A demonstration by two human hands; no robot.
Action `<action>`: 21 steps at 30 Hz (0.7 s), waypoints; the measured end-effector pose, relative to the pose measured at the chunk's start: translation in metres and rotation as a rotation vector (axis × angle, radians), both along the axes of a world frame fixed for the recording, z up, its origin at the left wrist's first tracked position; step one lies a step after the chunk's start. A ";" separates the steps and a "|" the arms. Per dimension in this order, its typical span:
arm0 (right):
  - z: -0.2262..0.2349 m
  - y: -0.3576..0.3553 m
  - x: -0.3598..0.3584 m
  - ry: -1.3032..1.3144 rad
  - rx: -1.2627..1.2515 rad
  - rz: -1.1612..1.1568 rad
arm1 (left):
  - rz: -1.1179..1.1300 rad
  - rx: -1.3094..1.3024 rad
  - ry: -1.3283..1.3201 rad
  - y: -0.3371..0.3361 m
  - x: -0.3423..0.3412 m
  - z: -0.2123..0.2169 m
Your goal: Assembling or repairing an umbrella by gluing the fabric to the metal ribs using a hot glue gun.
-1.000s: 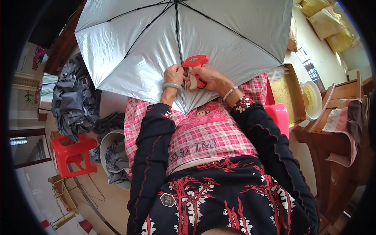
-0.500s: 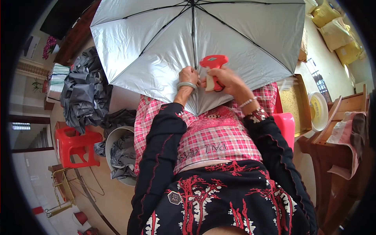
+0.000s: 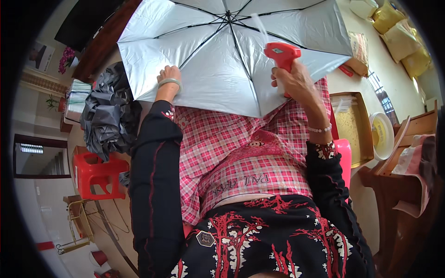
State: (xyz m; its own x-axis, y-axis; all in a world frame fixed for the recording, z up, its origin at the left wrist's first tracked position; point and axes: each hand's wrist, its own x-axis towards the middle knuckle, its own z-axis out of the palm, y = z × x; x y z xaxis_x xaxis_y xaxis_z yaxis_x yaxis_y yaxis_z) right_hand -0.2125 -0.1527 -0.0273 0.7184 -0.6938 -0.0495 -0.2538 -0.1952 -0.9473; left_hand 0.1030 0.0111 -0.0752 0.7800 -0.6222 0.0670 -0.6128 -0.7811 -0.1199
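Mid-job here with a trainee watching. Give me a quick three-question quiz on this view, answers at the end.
1. True or false: the left hand is at the umbrella, on its silver side.

2. The right hand holds:
a) a cup
b) a red tool
c) a brush

3. Fill in the colour: the stool at the left of the picture is ____.

Key: 1. True. 2. b. 3. Red.
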 end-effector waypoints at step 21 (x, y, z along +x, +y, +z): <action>-0.023 -0.005 0.023 0.158 -0.086 0.131 | -0.568 0.272 0.644 -0.100 -0.098 -0.023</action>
